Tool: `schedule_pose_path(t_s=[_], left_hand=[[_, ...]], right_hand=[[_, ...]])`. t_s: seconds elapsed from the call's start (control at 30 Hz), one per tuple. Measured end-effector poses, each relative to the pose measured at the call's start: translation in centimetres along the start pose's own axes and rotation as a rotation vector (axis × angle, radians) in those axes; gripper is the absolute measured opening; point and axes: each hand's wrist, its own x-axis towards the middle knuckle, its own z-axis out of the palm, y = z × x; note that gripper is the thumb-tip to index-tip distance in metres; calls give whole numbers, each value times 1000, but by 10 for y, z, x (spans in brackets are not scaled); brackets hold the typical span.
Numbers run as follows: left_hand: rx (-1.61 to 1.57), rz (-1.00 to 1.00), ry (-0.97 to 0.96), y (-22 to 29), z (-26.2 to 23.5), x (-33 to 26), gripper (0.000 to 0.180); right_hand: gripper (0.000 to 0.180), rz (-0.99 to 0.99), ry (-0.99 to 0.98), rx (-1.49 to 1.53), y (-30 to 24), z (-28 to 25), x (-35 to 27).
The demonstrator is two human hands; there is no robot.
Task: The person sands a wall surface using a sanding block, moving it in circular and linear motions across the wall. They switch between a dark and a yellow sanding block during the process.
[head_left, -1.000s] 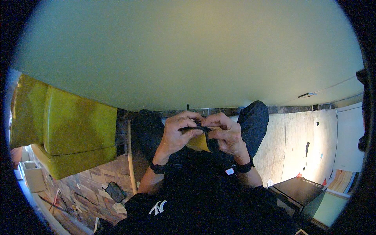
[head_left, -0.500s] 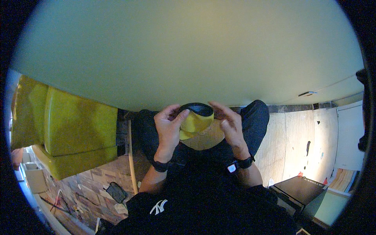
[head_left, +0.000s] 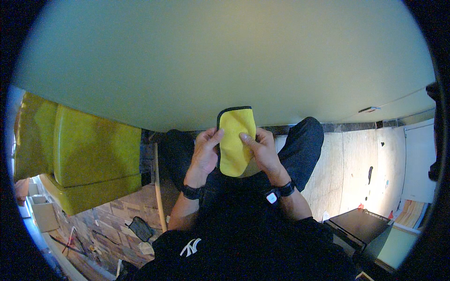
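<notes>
1. Our left hand (head_left: 204, 153) and right hand (head_left: 266, 153) each pinched the yellow cloth (head_left: 236, 145), with the thumbs lying on its front;
2. the cloth stood upright between our palms, its black edging (head_left: 234, 108) showing along the top and left; its lower end hung free below our thumbs;
3. its back was hidden from us, and so were most fingertips;
4. farther left, the dark rim cut off a yellow seat (head_left: 98, 154); we could barely make out small objects on the floor (head_left: 110, 213).

Yellow-green sofa (head_left: 98, 150); black box (head_left: 358, 225); pale pole (head_left: 159, 196).
</notes>
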Motion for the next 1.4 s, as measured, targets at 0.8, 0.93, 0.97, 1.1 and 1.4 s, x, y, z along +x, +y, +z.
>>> schedule_pose_path(t_s=[0.8,0.93,0.97,1.1,1.4], left_hand=[[339,29,66,-25,-27,16,26],[423,138,146,-28,-33,18,20],[458,148,170,-28,-34,19,19],[461,175,186,-29,-34,19,16],[381,173,149,-20,-26,17,20]], right_hand=[[35,215,-203,-122,25,-19,-4],[37,281,-253,-188,33,-21,-11],[37,352,-237,-202,35,-23,-12],[36,264,-204,-49,45,-25,-13],[37,448,-310,-120,43,-35,-11]])
